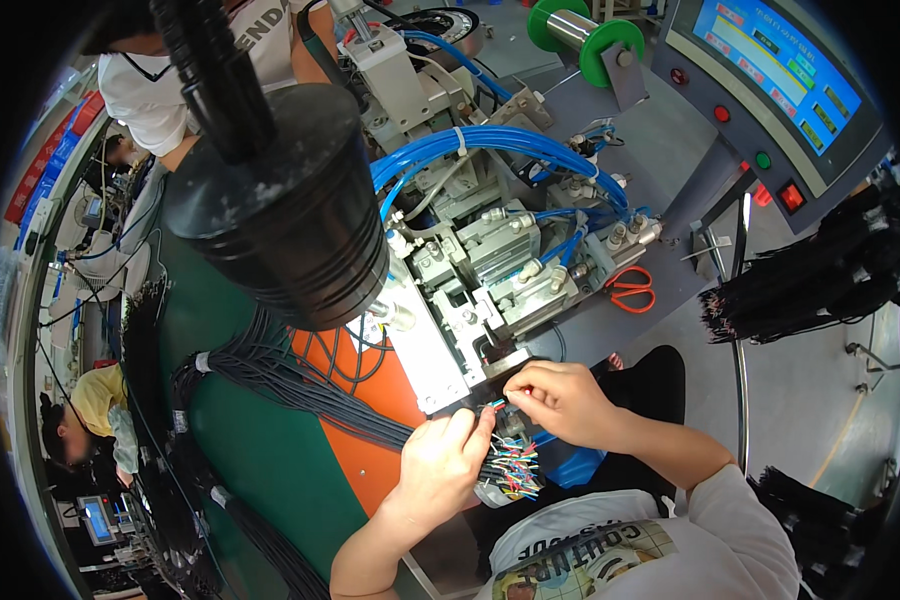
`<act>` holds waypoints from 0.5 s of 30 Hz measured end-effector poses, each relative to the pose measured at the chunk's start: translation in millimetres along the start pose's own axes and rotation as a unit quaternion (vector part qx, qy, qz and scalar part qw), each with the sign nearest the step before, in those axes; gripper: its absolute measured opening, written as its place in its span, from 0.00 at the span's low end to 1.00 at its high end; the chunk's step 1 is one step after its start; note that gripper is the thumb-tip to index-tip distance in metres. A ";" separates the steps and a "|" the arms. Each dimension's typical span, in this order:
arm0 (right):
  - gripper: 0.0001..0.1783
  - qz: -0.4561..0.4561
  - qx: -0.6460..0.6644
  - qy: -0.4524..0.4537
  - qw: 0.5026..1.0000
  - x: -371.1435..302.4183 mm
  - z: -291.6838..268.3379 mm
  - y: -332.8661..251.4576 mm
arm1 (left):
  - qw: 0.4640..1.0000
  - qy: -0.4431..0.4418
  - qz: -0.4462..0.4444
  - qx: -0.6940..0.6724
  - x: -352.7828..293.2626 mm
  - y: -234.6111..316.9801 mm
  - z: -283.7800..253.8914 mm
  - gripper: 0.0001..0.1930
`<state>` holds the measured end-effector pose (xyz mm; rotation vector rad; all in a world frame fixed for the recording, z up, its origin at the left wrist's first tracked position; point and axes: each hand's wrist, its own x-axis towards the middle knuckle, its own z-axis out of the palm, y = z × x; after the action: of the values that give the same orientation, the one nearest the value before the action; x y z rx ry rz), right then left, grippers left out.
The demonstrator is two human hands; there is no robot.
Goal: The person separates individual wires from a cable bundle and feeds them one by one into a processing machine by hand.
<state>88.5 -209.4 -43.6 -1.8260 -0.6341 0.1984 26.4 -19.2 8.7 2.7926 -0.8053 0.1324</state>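
My left hand (440, 465) is closed on a black cable, whose thin coloured wires (497, 405) stick out past the thumb and fingertip. Just to the right, my right hand (562, 402) pinches at these wire ends, its fingertips pressed together; what exactly lies between them is too small to make out. Below my left hand spreads a bundle of coloured wire ends (510, 468), from a thick bunch of black cables (310, 385) across the table. Both hands are at the front of a metal machine (480, 300) with pneumatic cylinders.
A black suction hood (280, 220) hangs over the green and orange table (260, 440). Blue air hoses (490, 138) arch above the machine. Red-handled scissors (630, 290) lie to its right. A touch screen (785, 70) stands at far right, black cables (820, 265) below. Another person (145, 100) is opposite.
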 end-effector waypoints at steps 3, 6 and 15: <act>0.05 0.121 0.205 -0.018 0.971 -5.4 1.7 -2.0 | 1.000 0.006 -0.005 -0.004 -0.6 -0.4 2.4 0.21; 0.06 0.154 0.324 -0.021 0.933 -8.4 4.3 1.1 | 1.000 0.012 -0.008 -0.003 -0.5 -0.1 2.3 0.21; 0.07 0.117 0.297 -0.003 0.948 -11.6 6.5 -2.8 | 1.000 0.013 -0.008 -0.005 1.1 0.8 2.1 0.21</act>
<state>75.0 -209.3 -45.3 -1.3068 -0.3078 0.4981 27.0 -20.9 7.0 2.7811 -0.7762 0.1610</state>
